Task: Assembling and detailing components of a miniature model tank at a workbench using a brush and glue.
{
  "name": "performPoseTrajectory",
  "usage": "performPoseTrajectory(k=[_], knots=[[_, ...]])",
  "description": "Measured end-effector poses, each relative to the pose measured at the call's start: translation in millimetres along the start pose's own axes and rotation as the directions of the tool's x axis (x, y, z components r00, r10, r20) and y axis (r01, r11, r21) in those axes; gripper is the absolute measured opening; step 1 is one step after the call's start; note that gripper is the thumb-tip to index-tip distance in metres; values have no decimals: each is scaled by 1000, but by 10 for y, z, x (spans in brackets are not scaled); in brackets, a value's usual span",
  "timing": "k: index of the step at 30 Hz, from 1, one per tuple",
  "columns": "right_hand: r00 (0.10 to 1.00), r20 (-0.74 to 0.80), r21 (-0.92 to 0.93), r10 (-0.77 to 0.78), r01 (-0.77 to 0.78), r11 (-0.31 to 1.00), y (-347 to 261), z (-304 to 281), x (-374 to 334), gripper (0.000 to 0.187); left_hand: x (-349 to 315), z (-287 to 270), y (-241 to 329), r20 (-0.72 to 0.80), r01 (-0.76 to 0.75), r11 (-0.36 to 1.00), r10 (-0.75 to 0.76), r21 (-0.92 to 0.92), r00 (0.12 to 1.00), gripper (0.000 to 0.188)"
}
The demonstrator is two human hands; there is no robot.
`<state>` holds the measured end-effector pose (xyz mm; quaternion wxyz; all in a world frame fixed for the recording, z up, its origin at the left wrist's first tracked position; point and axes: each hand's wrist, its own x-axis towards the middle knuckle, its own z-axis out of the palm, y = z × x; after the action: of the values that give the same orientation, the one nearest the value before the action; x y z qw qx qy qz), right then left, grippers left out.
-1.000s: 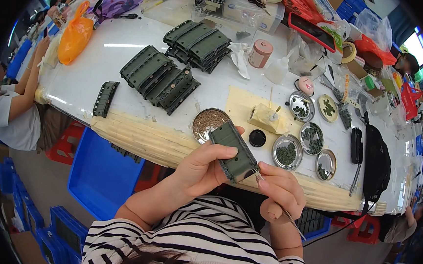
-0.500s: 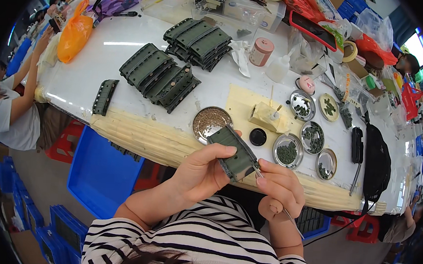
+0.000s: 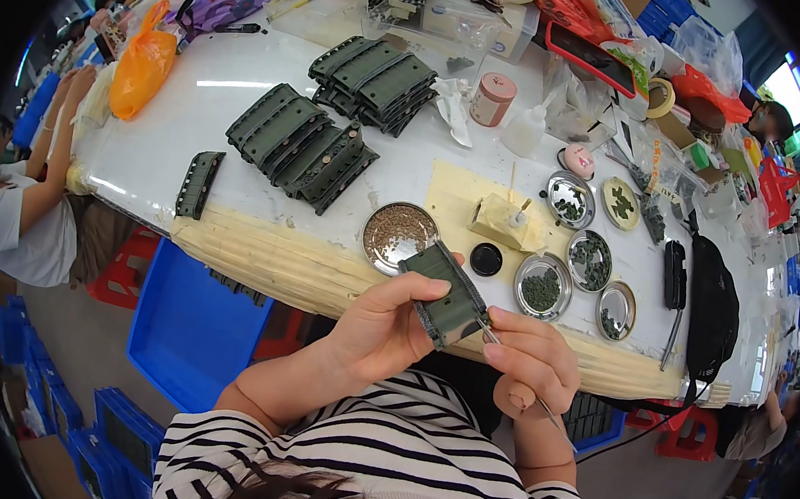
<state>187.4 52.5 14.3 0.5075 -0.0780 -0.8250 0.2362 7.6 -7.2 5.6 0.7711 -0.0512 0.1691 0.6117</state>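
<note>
My left hand (image 3: 381,327) is closed around a dark green moulded model panel (image 3: 447,299), thumb on its face, held tilted above the table's front edge. My right hand (image 3: 536,361) pinches a thin metal hand tool (image 3: 551,413), whose tip meets the panel's right edge; whether it is tweezers or a pick I cannot tell. Beyond the panel is a round metal dish of small brown pieces (image 3: 397,223). To the right stand metal dishes of small green parts (image 3: 542,292), a black round lid (image 3: 487,258) and a yellowish block (image 3: 504,222) with sticks standing in it.
Stacks of similar green panels (image 3: 305,146) lie at the left middle, with a single panel (image 3: 199,184) farther left. A pink jar (image 3: 493,100), squeeze bottle (image 3: 524,131) and black pouch (image 3: 714,309) stand around. A blue bin (image 3: 190,328) sits below the edge. Another person (image 3: 28,196) works at left.
The panel and both hands have shifted very slightly to the right. The tool's tip stays at the panel's edge.
</note>
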Motion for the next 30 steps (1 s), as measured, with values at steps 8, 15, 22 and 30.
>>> performPoseTrajectory(k=[8, 15, 22, 30], knots=[[998, 21, 99, 53, -54, 994, 5, -18, 47, 51, 19, 33, 89, 87, -152, 961, 135, 230, 987, 46], [998, -55, 2, 0, 0, 1000, -7, 56, 142, 32, 25, 46, 106, 108, -230, 922, 206, 312, 972, 49], [999, -54, -25, -3, 1, 1000, -13, 66, 148, 26, 36, 12, 114, 132, -226, 930, 195, 290, 972, 50], [999, 24, 21, 30, -30, 999, 26, 0, 75, 43, 45, -8, 105, 132, -208, 943, 179, 260, 975, 48]])
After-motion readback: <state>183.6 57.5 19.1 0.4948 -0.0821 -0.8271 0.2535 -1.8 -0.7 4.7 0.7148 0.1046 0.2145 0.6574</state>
